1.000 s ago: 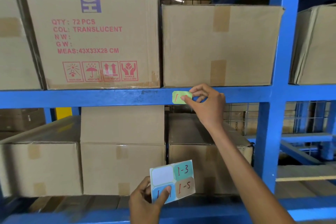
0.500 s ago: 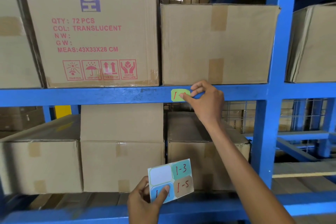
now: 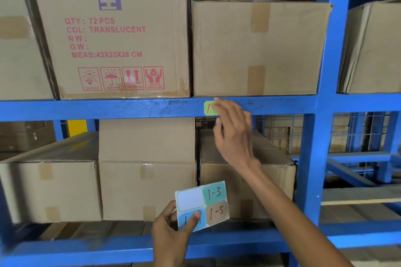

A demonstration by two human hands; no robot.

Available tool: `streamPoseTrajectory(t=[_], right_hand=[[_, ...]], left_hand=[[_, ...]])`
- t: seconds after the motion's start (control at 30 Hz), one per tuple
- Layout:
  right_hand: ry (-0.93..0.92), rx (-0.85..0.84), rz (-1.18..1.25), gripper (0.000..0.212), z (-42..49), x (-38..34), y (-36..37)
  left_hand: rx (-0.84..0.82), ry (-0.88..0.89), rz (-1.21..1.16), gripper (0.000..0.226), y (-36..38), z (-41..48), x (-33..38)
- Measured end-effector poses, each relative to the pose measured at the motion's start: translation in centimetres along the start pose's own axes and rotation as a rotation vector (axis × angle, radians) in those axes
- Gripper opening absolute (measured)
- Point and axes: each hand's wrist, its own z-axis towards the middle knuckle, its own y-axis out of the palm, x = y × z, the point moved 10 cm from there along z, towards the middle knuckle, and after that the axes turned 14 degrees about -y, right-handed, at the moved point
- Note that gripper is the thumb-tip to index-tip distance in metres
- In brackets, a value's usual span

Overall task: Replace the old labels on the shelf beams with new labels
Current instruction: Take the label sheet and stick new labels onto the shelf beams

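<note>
No longer pinching, right hand lays straight fingers on green label; left hand grips label sheet

This is a warehouse, plainly. Blue steel racking stands in bays, and the beam in front of me carries taped brown cartons, with more stacked on the level below. A printed carton gives a quantity, measurements and handling symbols. Further racks and wire mesh show through behind. A green label sits on the beam, and a sheet of stickers reads 1-3 and 1-5, rack-style numbering.
</note>
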Motion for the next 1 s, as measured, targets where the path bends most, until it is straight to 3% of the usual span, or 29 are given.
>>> streamPoseTrajectory(t=[0.13,0.2,0.33,0.57,0.77,1.0], right_hand=[[-0.055,-0.412,-0.111,0.068,-2.3,-0.9,5.5],[-0.039,-0.49,-0.133,0.073,-2.9,-0.7,6.5],[-0.009,-0.504,-0.042,0.075,-2.7,-1.0,6.3],[0.186,-0.389,0.381,0.058,-3.5,-3.7,1.9],[0.162,-0.269,0.361,0.025,-7.6,-7.7,-2.1],[0.239,-0.353,0.357,0.029,-12.8,-9.3,-1.8]], left_hand=[[-0.006,0.001,-0.015,0.041,-0.1,-0.1,0.3],[-0.008,0.011,-0.019,0.04,-0.4,-0.1,0.4],[-0.008,0.005,-0.055,0.04,-1.0,-0.4,0.7],[-0.05,0.02,-0.178,0.03,-1.9,-2.1,2.2],[-0.049,-0.023,-0.263,0.017,-2.2,-2.5,2.6],[-0.053,-0.084,-0.279,0.013,-2.1,-2.3,1.8]])
